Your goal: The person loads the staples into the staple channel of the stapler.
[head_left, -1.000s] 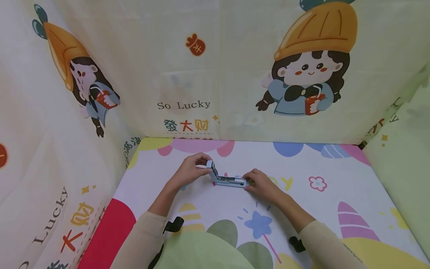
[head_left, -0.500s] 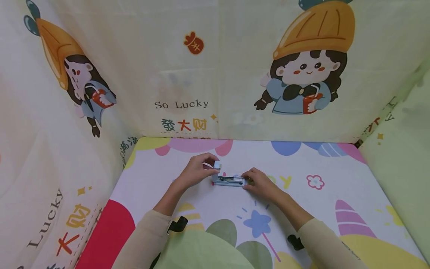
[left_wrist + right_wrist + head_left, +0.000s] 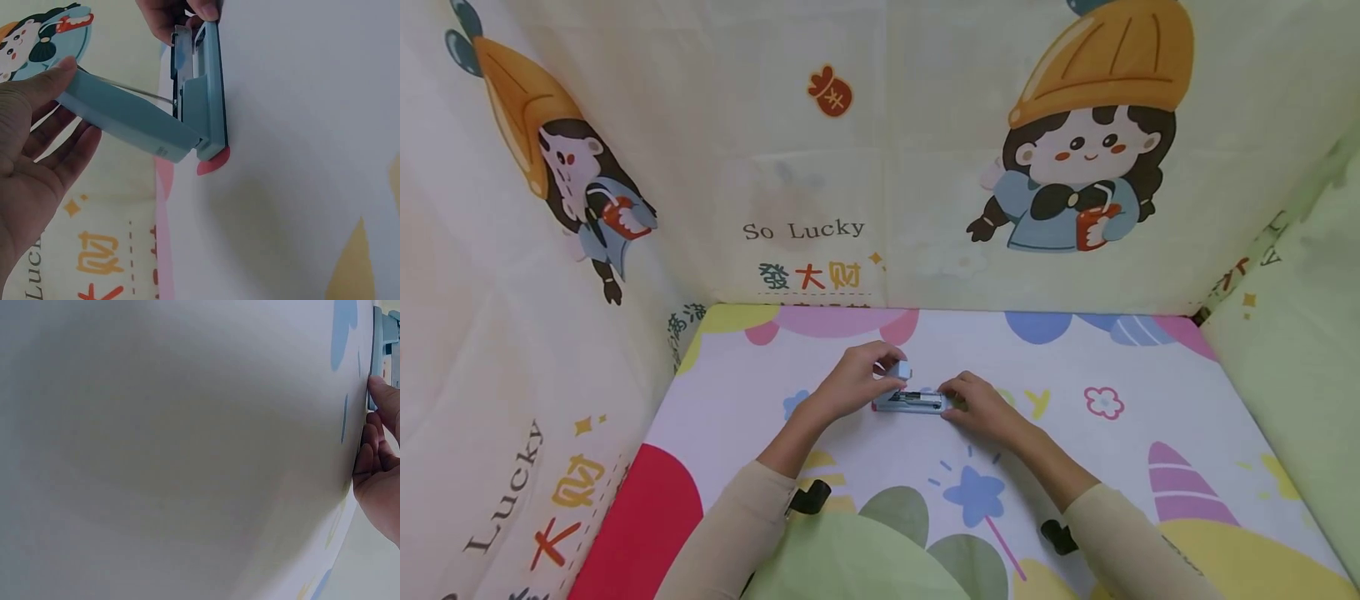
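A light blue stapler (image 3: 912,407) lies on the table with its top arm swung up from the base. My left hand (image 3: 856,379) pinches the free end of that raised top arm (image 3: 125,115) between thumb and fingers. In the left wrist view, a thin metal rod runs from the top arm to the magazine above the base (image 3: 215,94). My right hand (image 3: 983,410) grips the base's right end and keeps it on the table. Only that end of the stapler shows in the right wrist view, by the right thumb (image 3: 384,397).
The table (image 3: 1060,467) wears a white cover printed with coloured shapes. Cream cloth printed with cartoons hangs behind as a back wall (image 3: 925,192) and along both sides. A black wrist strap mount (image 3: 811,497) sits at the left sleeve.
My left hand has moved right, swinging the stapler's top arm from leaning outward past upright to tilting over the base. The right hand has stayed on the base's end.
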`<state>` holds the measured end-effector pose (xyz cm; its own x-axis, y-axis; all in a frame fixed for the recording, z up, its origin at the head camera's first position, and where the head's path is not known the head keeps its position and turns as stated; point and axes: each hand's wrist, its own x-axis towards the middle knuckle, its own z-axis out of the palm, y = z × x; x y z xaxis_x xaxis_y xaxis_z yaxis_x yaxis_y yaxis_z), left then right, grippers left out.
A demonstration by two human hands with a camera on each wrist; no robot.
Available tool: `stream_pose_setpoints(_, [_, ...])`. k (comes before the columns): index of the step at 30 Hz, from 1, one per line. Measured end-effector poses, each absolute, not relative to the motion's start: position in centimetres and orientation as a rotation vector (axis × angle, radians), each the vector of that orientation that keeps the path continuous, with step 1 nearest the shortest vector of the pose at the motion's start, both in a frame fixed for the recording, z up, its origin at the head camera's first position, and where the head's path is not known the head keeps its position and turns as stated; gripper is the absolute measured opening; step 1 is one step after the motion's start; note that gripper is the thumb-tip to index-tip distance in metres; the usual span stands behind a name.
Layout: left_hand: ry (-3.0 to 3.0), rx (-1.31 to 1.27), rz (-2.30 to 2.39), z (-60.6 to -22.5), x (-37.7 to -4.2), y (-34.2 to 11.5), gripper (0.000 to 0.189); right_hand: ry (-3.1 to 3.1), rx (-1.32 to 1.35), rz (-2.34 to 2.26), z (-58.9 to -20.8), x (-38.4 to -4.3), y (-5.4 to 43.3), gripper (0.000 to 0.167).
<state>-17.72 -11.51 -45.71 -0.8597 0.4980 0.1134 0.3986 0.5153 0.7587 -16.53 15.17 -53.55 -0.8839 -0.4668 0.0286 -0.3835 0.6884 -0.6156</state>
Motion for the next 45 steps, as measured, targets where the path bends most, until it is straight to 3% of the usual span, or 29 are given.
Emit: stream_pose_setpoints(45, [2.611,0.806,1.057,-48.4,-18.3,-7.8,0.031,2.744,-0.609,-1.006,-53.6,-16.8,15.2,0.032])
